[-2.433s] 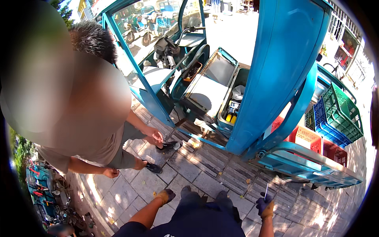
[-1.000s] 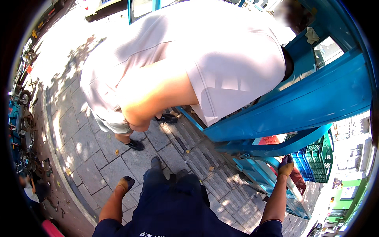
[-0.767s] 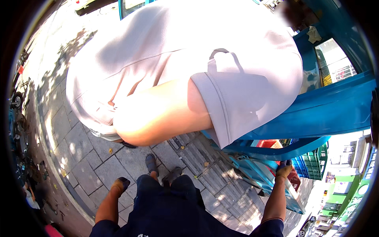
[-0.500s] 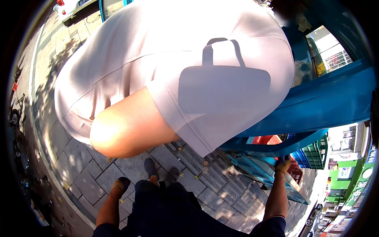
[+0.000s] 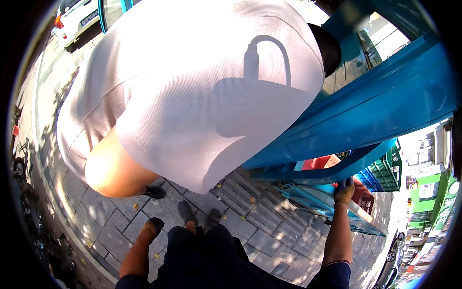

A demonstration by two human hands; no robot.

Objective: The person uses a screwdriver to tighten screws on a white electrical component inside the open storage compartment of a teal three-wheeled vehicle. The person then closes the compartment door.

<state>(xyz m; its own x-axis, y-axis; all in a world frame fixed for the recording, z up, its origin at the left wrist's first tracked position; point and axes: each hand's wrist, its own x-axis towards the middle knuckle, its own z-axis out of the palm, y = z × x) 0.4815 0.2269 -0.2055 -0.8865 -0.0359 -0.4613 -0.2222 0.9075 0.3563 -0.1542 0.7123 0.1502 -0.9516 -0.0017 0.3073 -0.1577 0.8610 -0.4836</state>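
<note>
My right hand (image 5: pixel 344 190), dark over the fingers, grips the top edge of a lowered blue side panel (image 5: pixel 313 200) of a blue vehicle (image 5: pixel 375 106). Low at my left side hangs my left hand (image 5: pixel 155 225), also dark at the fingers. It touches nothing visible, and its finger outlines are too dark to read. Close in front, another person in a pale shirt (image 5: pixel 192 86) bends toward the vehicle's open side. That person's hands are hidden; a bare bent arm (image 5: pixel 115 168) shows below the sleeve.
Red crates (image 5: pixel 363 195), a blue crate (image 5: pixel 369 179) and a green crate (image 5: pixel 389 166) sit behind the panel. Grey paving (image 5: pixel 269 236) with fallen leaves lies underfoot. A white car (image 5: pixel 79 24) stands far left, and parked bicycles or motorbikes (image 5: pixel 21 166) line the left rim.
The other person has leaned further down and left in view, and their dark head now shows beside the vehicle. My right hand stays on the panel; my left hand hardly moves.
</note>
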